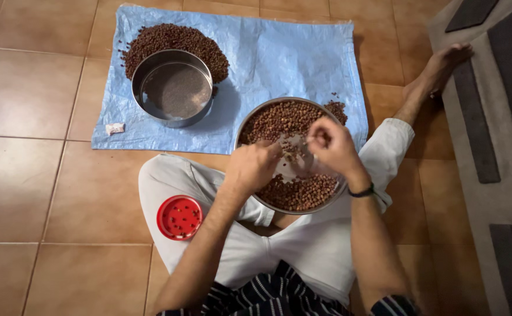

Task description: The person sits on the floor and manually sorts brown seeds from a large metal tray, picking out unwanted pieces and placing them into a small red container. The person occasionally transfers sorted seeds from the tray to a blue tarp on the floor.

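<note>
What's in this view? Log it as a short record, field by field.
setting: person seated cross-legged on a tiled floor
left hand: over the steel plate, fingers curled among brown seeds
right hand: over the same plate, fingertips pinched; what they pinch is too small to tell
on left knee: red lid holding a few dark bits
blue sheet: carries a seed heap and a round steel sieve
beside sheet edge: small white scrap
right side: grey rug

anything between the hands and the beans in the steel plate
Nothing visible. Both the left hand and right hand are already over the plate, at the bare patch among the beans.
</note>
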